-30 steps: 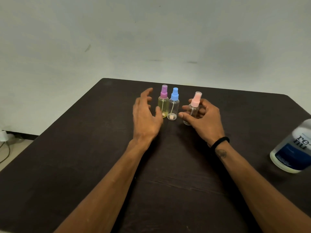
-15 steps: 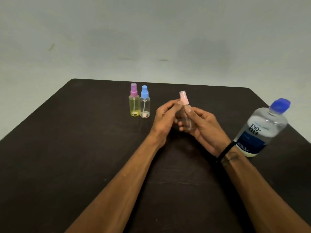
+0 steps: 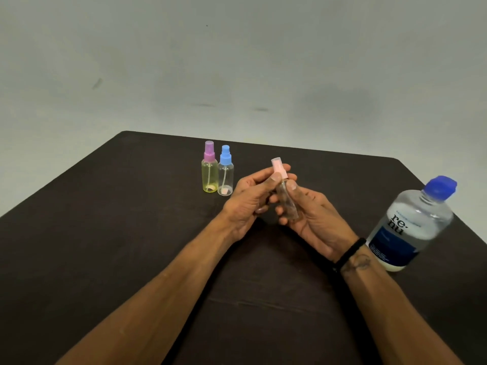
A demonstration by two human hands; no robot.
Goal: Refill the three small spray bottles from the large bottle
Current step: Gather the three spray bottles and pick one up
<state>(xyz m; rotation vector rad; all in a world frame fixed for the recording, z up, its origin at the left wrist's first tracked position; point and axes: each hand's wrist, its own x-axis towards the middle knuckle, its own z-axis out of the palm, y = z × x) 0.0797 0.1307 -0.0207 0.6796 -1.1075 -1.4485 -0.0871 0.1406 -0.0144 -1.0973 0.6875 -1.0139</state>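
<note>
The right hand (image 3: 313, 219) wraps the clear body of the pink-capped spray bottle (image 3: 286, 198), holding it tilted with its top leaning toward 11 o'clock, raised off the dark table (image 3: 131, 233). The left hand (image 3: 250, 198) pinches the pink spray head (image 3: 278, 168) between thumb and fingers; neither hand is free. The step in hand looks like twisting that head off so the bottle can be filled.

To do it well, the right hand should grip low on the body and keep it steady while the left turns only the collar at the neck, not the overcap, which may simply pull off. The dip tube should be drawn out straight, so it neither bends nor drips.

The other two small bottles wait capped and upright at 10 o'clock from the hands: the yellow-tinted bottle with the purple top (image 3: 209, 172), and the clear bottle with the blue top (image 3: 225, 175) just beside it. The large bottle (image 3: 411, 225), blue cap closed, stands at 3 o'clock, near the right wrist.
</note>
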